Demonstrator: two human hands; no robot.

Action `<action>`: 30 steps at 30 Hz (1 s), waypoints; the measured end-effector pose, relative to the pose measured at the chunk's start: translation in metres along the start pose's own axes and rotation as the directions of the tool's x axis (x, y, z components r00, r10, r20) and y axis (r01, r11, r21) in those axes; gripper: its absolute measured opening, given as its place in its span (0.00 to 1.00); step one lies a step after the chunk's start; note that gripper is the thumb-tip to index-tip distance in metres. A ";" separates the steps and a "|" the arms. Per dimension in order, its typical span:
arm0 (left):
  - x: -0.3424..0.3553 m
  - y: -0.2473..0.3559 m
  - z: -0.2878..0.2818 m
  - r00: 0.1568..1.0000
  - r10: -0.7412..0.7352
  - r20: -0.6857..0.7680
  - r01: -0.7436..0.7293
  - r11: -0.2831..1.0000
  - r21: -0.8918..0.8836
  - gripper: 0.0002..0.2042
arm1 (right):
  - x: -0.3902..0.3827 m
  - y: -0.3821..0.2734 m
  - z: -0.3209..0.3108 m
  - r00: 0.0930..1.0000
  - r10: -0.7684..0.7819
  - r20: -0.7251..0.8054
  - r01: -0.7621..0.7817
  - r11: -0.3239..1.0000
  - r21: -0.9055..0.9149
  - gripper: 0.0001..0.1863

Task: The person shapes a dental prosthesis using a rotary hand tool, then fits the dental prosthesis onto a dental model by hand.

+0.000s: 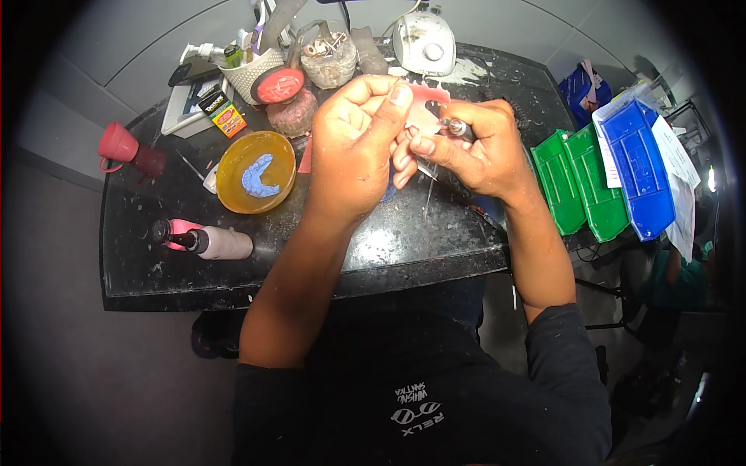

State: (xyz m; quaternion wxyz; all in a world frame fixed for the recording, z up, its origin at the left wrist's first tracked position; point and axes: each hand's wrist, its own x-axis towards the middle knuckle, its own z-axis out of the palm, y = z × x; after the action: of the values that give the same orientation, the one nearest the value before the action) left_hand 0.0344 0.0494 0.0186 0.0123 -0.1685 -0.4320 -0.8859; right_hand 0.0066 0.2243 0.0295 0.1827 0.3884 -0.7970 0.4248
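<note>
My left hand pinches a thin pink denture plate between thumb and fingers, above the middle of the black bench. The plate has a curved, ragged outline. Wrapped in the fingers of my right hand is a metal rotary handpiece, its end close to the plate's near edge; whether it touches cannot be made out. To the left of my left hand, a blue dental cast lies inside a yellow bowl. Part of a flat pink piece shows beside my left wrist.
Left on the bench are a pink cup and a torch-like bottle on its side. A red-lidded jar, a woven basket and a white control box line the back. Green trays and a blue tray stand right.
</note>
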 end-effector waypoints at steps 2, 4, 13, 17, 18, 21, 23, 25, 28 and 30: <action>0.000 0.000 0.000 1.000 0.006 -0.002 -0.006 1.000 -0.002 0.12 | 0.000 -0.001 -0.001 1.000 0.006 0.010 -0.006 1.000 -0.010 0.21; 0.000 0.000 0.000 1.000 0.005 -0.005 -0.005 1.000 0.001 0.12 | 0.001 -0.002 0.000 1.000 0.009 -0.001 -0.009 1.000 0.000 0.21; 0.000 0.001 -0.002 1.000 -0.015 -0.001 0.015 1.000 0.026 0.12 | 0.000 -0.001 0.001 0.999 0.045 0.012 -0.045 0.999 0.018 0.19; 0.000 0.000 0.000 0.999 -0.017 -0.028 0.018 0.999 0.033 0.12 | 0.000 -0.002 0.000 0.999 0.048 0.001 -0.048 0.998 0.034 0.19; 0.000 0.000 -0.001 0.999 -0.017 -0.028 0.018 0.999 0.033 0.12 | 0.000 0.000 -0.001 0.999 0.036 0.018 -0.036 0.999 0.007 0.18; 0.000 -0.001 -0.002 0.999 -0.018 -0.029 0.019 0.999 0.038 0.12 | 0.001 0.000 -0.002 0.999 0.028 0.032 -0.028 0.999 -0.020 0.17; 0.001 -0.001 -0.003 1.000 -0.023 -0.009 0.023 0.999 0.030 0.12 | 0.001 -0.001 -0.002 0.999 0.033 0.029 -0.032 0.999 -0.021 0.17; 0.001 0.000 -0.002 1.000 -0.023 -0.019 0.024 0.999 0.033 0.12 | 0.001 -0.002 -0.001 0.998 0.046 0.033 -0.046 0.999 -0.015 0.17; 0.001 -0.001 -0.003 1.000 -0.018 -0.024 0.019 0.999 0.040 0.12 | 0.001 -0.002 -0.002 0.998 0.046 0.034 -0.045 0.999 -0.025 0.18; 0.000 -0.001 -0.003 1.000 -0.013 -0.019 0.014 0.999 0.045 0.12 | 0.001 0.000 -0.001 0.999 0.041 0.029 -0.040 0.999 -0.026 0.18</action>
State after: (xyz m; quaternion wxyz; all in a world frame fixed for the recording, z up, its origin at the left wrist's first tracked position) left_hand 0.0330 0.0476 0.0167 0.0141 -0.1568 -0.4528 -0.8776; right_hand 0.0062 0.2252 0.0307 0.1671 0.3761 -0.8127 0.4124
